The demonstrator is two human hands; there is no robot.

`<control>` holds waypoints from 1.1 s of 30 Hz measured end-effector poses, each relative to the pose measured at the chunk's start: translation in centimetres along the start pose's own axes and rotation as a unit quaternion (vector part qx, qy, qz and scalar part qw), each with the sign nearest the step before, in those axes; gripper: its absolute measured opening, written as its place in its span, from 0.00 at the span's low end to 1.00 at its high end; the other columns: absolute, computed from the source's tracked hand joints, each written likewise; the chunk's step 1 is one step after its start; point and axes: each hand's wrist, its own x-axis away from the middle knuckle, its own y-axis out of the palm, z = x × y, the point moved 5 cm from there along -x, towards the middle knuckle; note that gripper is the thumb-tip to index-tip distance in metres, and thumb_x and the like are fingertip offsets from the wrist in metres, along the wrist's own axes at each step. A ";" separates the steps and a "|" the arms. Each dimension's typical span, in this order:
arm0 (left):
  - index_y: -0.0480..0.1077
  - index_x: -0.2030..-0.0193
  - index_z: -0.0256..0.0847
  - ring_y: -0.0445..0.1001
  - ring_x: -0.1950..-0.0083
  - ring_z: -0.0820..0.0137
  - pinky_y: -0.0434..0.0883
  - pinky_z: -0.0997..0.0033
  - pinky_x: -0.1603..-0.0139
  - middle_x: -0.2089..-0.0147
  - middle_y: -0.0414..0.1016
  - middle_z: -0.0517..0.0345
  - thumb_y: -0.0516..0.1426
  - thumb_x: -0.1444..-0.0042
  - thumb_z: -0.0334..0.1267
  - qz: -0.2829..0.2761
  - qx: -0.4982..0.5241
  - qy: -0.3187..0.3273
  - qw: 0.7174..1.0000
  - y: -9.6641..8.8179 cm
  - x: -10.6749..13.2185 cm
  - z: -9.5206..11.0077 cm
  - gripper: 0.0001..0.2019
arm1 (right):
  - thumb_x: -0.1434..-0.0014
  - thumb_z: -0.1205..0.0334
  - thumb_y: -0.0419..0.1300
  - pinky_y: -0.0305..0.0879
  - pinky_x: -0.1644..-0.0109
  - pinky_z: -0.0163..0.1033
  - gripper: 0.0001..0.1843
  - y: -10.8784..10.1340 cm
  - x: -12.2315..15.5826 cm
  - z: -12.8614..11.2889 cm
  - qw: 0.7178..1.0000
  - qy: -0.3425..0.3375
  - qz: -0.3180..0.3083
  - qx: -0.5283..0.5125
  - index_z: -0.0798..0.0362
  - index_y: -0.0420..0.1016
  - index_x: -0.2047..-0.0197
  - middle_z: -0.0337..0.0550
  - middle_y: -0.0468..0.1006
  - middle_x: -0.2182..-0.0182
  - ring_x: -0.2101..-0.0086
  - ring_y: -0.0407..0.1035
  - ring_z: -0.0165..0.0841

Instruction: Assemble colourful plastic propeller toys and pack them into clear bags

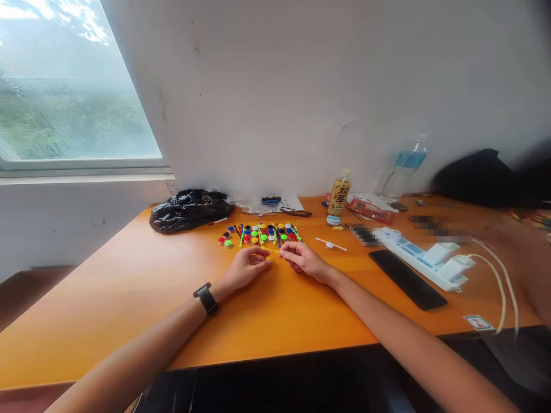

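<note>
My left hand (246, 267) rests on the orange table (129, 287) with its fingers curled, pinching a small yellow piece (268, 257) at the fingertips. My right hand (303, 257) lies just to its right, fingers bent and pinched towards the same yellow piece. Right behind both hands lies a cluster of coloured round caps and thin sticks (260, 233). A black band sits on my left wrist (205, 298).
A black plastic bag (189, 209) lies at the back left. A yellow bottle (340, 196), a white stick piece (330, 245), a white power strip (419, 257), a black phone (407, 279) and a dark bag (477, 178) are to the right.
</note>
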 end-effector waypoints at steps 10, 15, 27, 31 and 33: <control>0.78 0.51 0.37 0.80 0.50 0.62 0.77 0.68 0.51 0.52 0.82 0.49 0.71 0.45 0.47 0.021 -0.033 0.040 0.998 -0.5 0.1 1.0 0.20 | 0.38 0.40 0.66 0.51 0.70 0.35 0.22 0.0 0.4 -1.2 0.994 -0.011 -0.073 0.079 0.53 0.78 0.61 0.34 0.67 0.74 0.74 0.55 0.27; 0.79 0.50 0.37 0.81 0.52 0.62 0.77 0.67 0.54 0.48 0.82 0.47 0.69 0.43 0.49 0.000 -0.023 0.001 1.000 -0.1 0.8 1.6 0.20 | 0.36 0.41 0.66 0.54 0.68 0.35 0.22 0.0 0.3 -1.1 0.992 -0.024 -0.078 0.095 0.54 0.78 0.60 0.35 0.70 0.72 0.72 0.58 0.28; 0.81 0.53 0.37 0.81 0.50 0.60 0.77 0.66 0.49 0.50 0.84 0.47 0.67 0.40 0.50 -0.010 -0.024 0.065 0.998 0.2 0.9 2.7 0.18 | 0.32 0.42 0.61 0.56 0.66 0.37 0.20 0.5 0.3 -0.4 0.983 -0.073 -0.042 0.166 0.52 0.79 0.60 0.38 0.74 0.70 0.70 0.63 0.31; 0.80 0.51 0.36 0.81 0.52 0.62 0.78 0.66 0.50 0.51 0.84 0.46 0.66 0.38 0.48 -0.015 -0.025 0.086 0.996 0.6 1.0 2.7 0.17 | 0.31 0.45 0.61 0.55 0.67 0.37 0.17 0.7 0.9 -1.2 0.961 -0.111 -0.022 0.253 0.51 0.79 0.58 0.37 0.71 0.73 0.72 0.62 0.31; 0.80 0.51 0.36 0.81 0.54 0.63 0.78 0.67 0.51 0.53 0.84 0.47 0.65 0.37 0.46 -0.010 -0.038 0.105 0.994 0.6 1.2 2.9 0.15 | 0.30 0.49 0.61 0.56 0.66 0.37 0.14 0.7 1.1 -1.7 0.945 -0.135 -0.014 0.297 0.50 0.79 0.58 0.37 0.73 0.73 0.72 0.63 0.31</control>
